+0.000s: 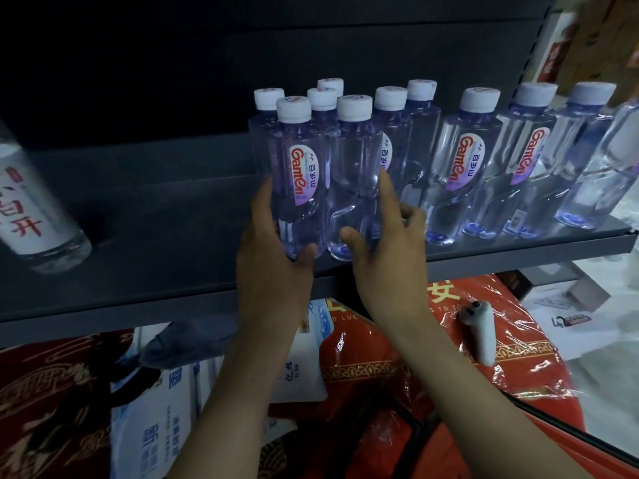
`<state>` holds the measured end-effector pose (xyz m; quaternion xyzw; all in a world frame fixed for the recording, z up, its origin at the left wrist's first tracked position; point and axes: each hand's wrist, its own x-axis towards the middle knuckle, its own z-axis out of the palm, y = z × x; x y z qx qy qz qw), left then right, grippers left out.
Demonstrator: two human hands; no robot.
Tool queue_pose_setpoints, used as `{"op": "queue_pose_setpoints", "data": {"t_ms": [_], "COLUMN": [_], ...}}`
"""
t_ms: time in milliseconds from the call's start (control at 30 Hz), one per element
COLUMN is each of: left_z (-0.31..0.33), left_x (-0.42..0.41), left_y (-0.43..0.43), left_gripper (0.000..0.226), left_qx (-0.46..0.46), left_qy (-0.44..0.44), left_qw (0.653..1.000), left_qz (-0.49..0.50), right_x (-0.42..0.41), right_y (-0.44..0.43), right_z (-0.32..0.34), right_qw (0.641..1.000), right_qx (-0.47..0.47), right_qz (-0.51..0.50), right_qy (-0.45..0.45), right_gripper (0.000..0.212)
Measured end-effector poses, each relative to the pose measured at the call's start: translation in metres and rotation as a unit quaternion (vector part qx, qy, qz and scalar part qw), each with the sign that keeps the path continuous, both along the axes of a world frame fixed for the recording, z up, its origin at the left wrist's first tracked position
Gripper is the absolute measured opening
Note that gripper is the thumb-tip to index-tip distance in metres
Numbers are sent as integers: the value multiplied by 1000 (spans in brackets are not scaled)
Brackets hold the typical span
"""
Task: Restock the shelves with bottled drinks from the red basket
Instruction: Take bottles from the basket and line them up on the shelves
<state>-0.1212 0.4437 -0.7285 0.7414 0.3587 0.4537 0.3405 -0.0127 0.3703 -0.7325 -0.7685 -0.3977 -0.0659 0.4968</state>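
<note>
Left hand (pixel 273 261) wraps labelled bottle (pixel 301 174), right hand (pixel 389 254) pinches plain bottle (pixel 352 178) touching it; both upright at shelf (pixel 166 223) front edge. Other bottles (pixel 463 160) crowd behind and right; white-label bottle (pixel 33 209) at the shelf's left end.

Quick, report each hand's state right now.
Left hand: grip closed round the labelled front bottle.
Right hand: grip closed round the clear bottle beside it.
</note>
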Motion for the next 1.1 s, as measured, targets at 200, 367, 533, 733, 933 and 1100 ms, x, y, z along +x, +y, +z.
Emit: {"op": "queue_pose_setpoints", "data": {"t_ms": [200, 367, 533, 733, 933, 1100], "left_z": [-2, -24, -58, -95, -187, -254], "left_x": [-5, -1, 13, 25, 47, 30], "left_y": [-12, -76, -154, -218, -280, -288], "left_gripper": [97, 94, 86, 62, 40, 82], "left_qx": [24, 128, 210, 240, -63, -253], "left_qy": [82, 305, 389, 428, 639, 680], "left_qw": [996, 941, 893, 833, 668, 606], "left_qz": [20, 76, -85, -256, -376, -325], "right_x": [3, 0, 6, 29, 37, 20], "right_y": [-12, -72, -163, -289, -373, -400], "right_z": [2, -7, -32, -76, -155, -205], "right_qw": [999, 986, 965, 931, 859, 720], "right_qx": [-34, -121, -228, -350, -479, -626], "right_qz": [23, -4, -40, -71, -88, 79], "right_qy": [23, -113, -121, -74, 160, 288], "right_gripper": [84, 74, 70, 54, 33, 44]}}
